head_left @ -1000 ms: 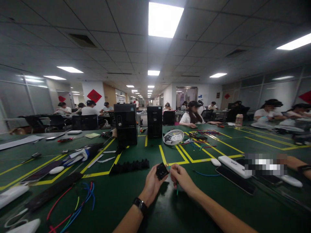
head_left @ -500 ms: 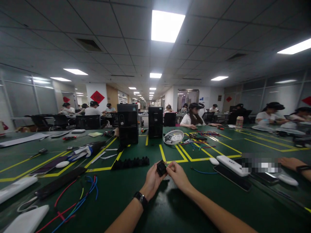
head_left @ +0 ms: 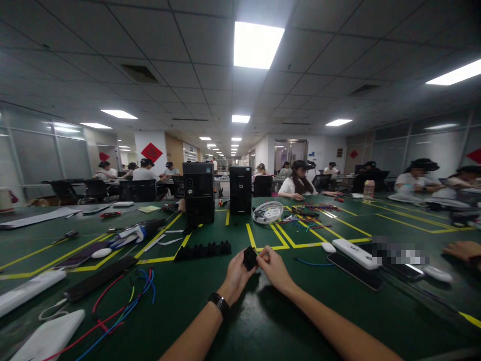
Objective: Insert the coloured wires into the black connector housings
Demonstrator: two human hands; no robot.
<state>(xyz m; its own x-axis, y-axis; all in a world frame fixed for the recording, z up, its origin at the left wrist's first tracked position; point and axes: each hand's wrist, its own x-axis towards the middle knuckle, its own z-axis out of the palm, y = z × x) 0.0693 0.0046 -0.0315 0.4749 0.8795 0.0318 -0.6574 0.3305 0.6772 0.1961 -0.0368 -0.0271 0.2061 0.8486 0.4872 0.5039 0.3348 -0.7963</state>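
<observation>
Currently, left hand (head_left: 237,276) grips the small black block (head_left: 250,258) between thumb and fingers, above the green counter (head_left: 180,311). Right hand (head_left: 273,265) has thumb and fingertips pinched together at the block's right edge; what's between them is too small to tell. Black ridged strip (head_left: 205,250) lies beyond left hand, loose blue wire (head_left: 313,262) right of right hand.

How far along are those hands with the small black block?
Partway, perhaps. Done: the left hand grips the black block. In progress: the right hand pinches at its edge. What remains is unclear; loose wires lie on the table.
</observation>
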